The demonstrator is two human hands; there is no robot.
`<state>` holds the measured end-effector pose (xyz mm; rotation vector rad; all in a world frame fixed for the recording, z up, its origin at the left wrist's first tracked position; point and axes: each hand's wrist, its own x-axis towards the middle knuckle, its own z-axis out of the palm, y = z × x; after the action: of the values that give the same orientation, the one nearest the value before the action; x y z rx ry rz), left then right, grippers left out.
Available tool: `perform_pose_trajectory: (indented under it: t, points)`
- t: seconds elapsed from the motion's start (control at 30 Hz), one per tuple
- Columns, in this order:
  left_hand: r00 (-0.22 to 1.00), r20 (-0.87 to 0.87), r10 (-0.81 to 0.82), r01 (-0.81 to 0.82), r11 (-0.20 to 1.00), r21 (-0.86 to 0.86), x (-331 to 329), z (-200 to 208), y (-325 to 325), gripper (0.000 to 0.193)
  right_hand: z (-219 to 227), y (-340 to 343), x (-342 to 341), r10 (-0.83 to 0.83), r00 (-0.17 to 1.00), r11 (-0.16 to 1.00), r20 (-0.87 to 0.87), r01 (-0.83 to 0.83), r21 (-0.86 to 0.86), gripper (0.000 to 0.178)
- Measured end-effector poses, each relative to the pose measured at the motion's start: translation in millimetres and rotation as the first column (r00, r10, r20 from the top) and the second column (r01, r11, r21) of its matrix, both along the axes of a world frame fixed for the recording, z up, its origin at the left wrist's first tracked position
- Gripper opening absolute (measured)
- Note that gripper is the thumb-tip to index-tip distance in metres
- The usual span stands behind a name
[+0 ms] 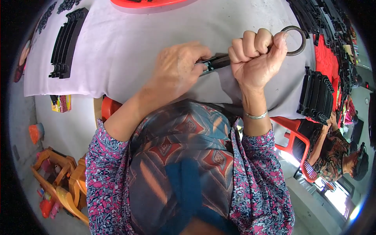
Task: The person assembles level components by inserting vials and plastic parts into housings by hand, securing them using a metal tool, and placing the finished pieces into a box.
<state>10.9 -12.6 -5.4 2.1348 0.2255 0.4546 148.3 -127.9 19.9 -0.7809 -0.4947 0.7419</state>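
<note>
Over the cloth-covered table, my left hand point(175, 64) pinches a slim black plastic piece point(210, 67) between thumb and fingers; part of it is hidden by the fingers. My right hand point(255, 64) is wrapped in a fist round a dark metal tool with a ring-shaped end point(303, 44). The ring sticks out to the right, past the thumb. On the other side of the fist, the tool's narrow dark end point(221, 61) meets the black piece, close to my left fingertips. The grip covers the tool's middle.
Black plastic strips point(67, 43) lie side by side at the table's left; another row point(316, 96) sits at the right edge. A red tray point(147, 3) is at the far edge. Right of the table are a red chair point(288, 124) and a seated person point(333, 150). Wooden furniture point(64, 196) stands lower left.
</note>
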Motion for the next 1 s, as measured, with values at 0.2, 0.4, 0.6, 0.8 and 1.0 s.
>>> perform_pose_trajectory:
  t: [0.2, 0.4, 0.6, 0.8, 1.0]
  points:
    - [0.999, -0.034, 0.038, -0.036, 0.999, 0.036, 0.2, 1.3, -3.9, 0.016, -4.9, 2.9, 0.0, -0.001, 1.0, 1.0, -0.016, 0.001, -0.013, 0.058]
    - [0.999, -0.034, 0.031, -0.029, 0.998, 0.049, 0.1, 1.9, -5.4, 0.016, -4.7, 3.9, -0.5, -0.004, 1.0, 1.0, -0.005, 0.004, -0.025, 0.057]
    - [0.999, -0.027, 0.029, -0.028, 0.999, 0.046, 0.7, 1.9, -5.9, 0.017, -5.4, 3.9, 0.2, -0.01, 1.0, 1.0, -0.029, 0.009, -0.02, 0.057]
    - [1.0, 0.0, 0.027, -0.027, 0.997, 0.072, 1.2, 0.8, -6.2, 0.017, -5.5, 4.6, 0.6, 0.004, 1.0, 0.999, 0.022, -0.003, -0.039, 0.056]
    - [1.0, -0.017, 0.02, -0.018, 0.994, 0.109, 2.0, 1.7, -6.1, 0.016, -8.2, 6.1, 2.8, -0.026, 1.0, 0.998, -0.013, 0.026, -0.062, 0.056]
